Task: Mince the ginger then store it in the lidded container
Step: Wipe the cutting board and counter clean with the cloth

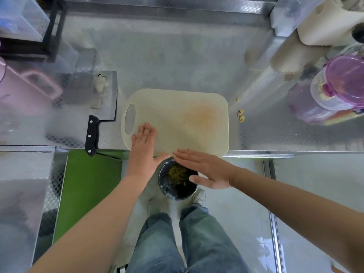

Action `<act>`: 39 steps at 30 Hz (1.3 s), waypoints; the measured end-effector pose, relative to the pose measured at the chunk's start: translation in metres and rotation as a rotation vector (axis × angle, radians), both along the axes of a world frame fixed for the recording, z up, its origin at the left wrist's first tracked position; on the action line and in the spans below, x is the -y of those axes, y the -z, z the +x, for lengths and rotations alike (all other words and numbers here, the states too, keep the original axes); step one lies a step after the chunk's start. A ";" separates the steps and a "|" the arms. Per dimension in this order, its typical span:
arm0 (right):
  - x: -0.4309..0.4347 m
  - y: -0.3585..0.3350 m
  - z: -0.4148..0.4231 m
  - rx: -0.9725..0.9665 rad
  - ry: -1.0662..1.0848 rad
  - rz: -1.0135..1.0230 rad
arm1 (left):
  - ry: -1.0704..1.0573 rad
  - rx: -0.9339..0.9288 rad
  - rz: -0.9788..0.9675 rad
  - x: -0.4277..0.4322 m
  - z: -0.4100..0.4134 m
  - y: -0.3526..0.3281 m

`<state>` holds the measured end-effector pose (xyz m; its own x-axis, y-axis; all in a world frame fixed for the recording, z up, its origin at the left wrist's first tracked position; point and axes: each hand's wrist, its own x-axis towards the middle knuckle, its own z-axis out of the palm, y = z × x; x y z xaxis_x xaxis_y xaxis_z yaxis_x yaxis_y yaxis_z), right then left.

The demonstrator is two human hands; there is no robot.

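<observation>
At the far left of the steel tabletop stands a pink jug, blurred near the frame's edge. To its right a cleaver lies flat, its black handle pointing toward the person and jutting past the tabletop's near edge. Pale pulp sits on the blade (too soft to tell more). Just right of the cleaver lies the cream board, with an orange stain in its middle and its handle hole at the left end. Its near edge reaches the tabletop's edge.

The left hand lies flat on the board's near left corner, fingers straight and together, holding nothing. Below the board's near edge, on the floor by the person's shoes, stands a dark bin with yellowish shreds inside. The right hand hovers over the bin at the board's near edge. It is palm down, fingers straight and close together, thumb out, holding nothing. Its fingertips come close to the left thumb.

Right of the board a few ginger bits lie loose on the tabletop. At the far right sits the clear container with a purple lid. Pale yellow pieces show through its wall.
</observation>
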<state>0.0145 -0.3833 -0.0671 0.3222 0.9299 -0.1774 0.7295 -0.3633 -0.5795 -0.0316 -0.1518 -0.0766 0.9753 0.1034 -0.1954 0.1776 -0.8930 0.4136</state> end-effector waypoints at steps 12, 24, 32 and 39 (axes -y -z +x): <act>0.007 0.007 0.006 0.057 0.430 -0.055 | 0.010 -0.030 0.004 0.001 0.000 -0.002; 0.003 0.007 0.008 0.078 0.416 -0.061 | 0.008 -0.047 0.013 0.002 0.001 -0.002; 0.006 0.008 0.003 0.086 0.336 -0.015 | 0.016 -0.064 0.028 0.001 0.001 -0.001; 0.005 0.005 -0.012 0.022 0.057 -0.014 | 0.008 -0.055 0.035 0.002 0.001 -0.002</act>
<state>0.0025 -0.3888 -0.0722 0.3785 0.9074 -0.1825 0.7201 -0.4125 -0.5579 -0.0304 -0.1539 -0.0749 0.9639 0.1033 -0.2455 0.1920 -0.9082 0.3719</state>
